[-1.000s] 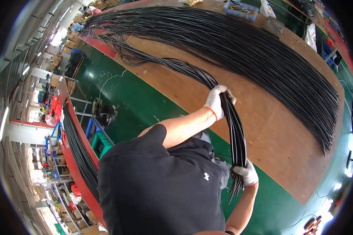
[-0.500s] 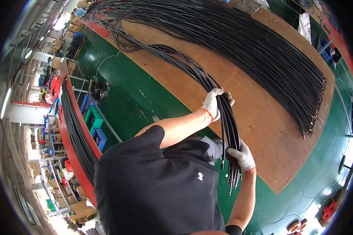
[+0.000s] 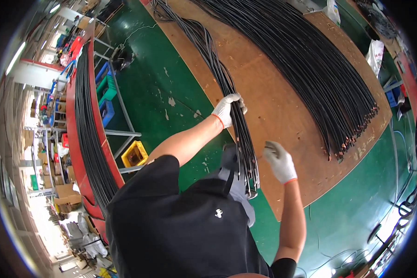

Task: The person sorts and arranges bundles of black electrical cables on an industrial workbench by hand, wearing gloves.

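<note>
A bundle of black cables [image 3: 244, 139] runs down along the near left side of the brown table and over its edge. My left hand [image 3: 228, 110], in a white knitted glove, is closed round the bundle above the hanging ends. Those ends show bits of copper and pale tips. My right hand [image 3: 281, 163], gloved the same way, is raised to the right of the cable ends, apart from them. Its fingers are loosely bent and open, with nothing in them.
A wide spread of black cables [image 3: 301, 69] with copper ends covers the far side of the brown table [image 3: 282, 199]. At left stands a red bench [image 3: 72, 104] bearing more cables. Near it are a yellow crate [image 3: 134, 154], a green bin [image 3: 107, 90] and metal bars.
My right hand has let go of the cable ends and moved up and away to the right. My left hand keeps its grip on the bundle. The view has turned slightly.
</note>
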The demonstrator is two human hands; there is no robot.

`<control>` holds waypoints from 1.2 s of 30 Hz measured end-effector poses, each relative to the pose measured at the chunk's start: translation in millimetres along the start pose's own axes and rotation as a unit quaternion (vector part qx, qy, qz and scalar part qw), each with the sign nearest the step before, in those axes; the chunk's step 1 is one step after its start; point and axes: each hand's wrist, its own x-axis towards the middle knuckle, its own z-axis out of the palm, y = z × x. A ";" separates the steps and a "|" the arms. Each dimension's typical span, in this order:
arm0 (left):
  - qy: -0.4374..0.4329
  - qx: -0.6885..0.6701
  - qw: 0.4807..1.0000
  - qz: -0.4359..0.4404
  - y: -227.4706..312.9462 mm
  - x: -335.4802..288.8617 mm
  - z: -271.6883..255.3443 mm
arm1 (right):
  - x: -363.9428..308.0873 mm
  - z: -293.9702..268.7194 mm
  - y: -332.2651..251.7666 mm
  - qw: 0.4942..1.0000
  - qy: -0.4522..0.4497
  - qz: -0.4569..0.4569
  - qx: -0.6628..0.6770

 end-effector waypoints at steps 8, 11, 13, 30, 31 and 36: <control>0.028 0.046 0.998 0.038 -5.8 6.0 -16.7 | 194.2 -14.0 -69.7 0.994 -0.080 -0.012 -0.074; 0.056 0.057 0.995 0.050 -14.7 -2.1 -42.5 | 291.5 64.6 -99.3 0.992 -0.123 -0.001 -0.040; 0.048 0.065 0.996 0.040 -28.5 3.4 -60.0 | 367.6 116.5 -84.5 0.987 -0.092 -0.073 -0.108; -0.158 -0.155 0.975 0.003 -92.5 -31.3 -51.0 | 437.9 144.5 -105.2 0.946 -0.229 0.048 -0.223; -0.163 -0.155 0.974 0.005 -101.8 -32.1 -44.7 | 419.3 123.1 -103.3 0.935 -0.262 0.019 -0.236; -0.178 -0.160 0.971 -0.026 -150.1 -37.8 -9.8 | 263.6 59.1 -104.4 0.978 -0.175 0.094 -0.065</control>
